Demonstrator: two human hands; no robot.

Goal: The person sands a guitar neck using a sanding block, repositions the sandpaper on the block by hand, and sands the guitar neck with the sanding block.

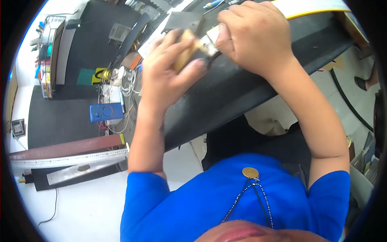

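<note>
My left hand [163, 66] is closed around a yellow-and-black block [185, 52], blurred by motion, its exact kind unclear. Close beside it, my right hand [258, 38] makes a fist over a narrow pale piece [207, 44], whose end pokes out toward the block. Most of that piece is hidden under my fingers. Both hands are above a black work surface [225, 88]. Past my right hand runs a long white strip with a yellow edge [318, 11]; whether it joins the pale piece I cannot tell.
A blue phone [106, 112] lies left of my forearm, near tangled white cables [129, 84]. A grey box [183, 21] stands behind my left hand. Lower left are a long ruler [72, 159] and a reddish-brown bar [72, 147]. Another person's foot [361, 83] shows at right.
</note>
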